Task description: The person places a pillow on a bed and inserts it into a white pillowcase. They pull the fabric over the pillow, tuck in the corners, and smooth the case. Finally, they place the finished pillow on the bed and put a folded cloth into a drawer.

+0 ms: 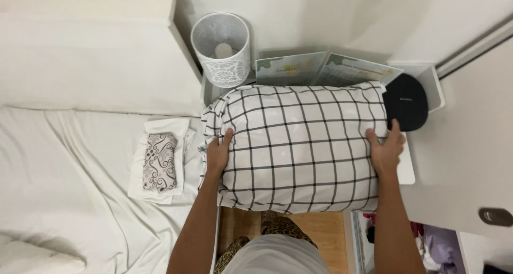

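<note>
I've got the checked pillow (299, 146) held above the bedside table (427, 76) beside the bed (80, 162) — left hand (218, 155) and right hand (386, 151) pressing its ends, fingers spread — so I'd keep equal pressure to stop it sagging.

- Bed (69, 162): covered with a rumpled white sheet (64, 210).
- Folded white cloth (160, 162) lies on the bed, well left of the bedside tabletop (427, 73).
- Patterned pouch (159, 162) rests directly on that cloth.
- Bedside tabletop, white: carries a perforated white lamp (220, 49) at its left end, a black round device (406, 108) at its right end, and two framed pictures (320, 68) between them.
</note>
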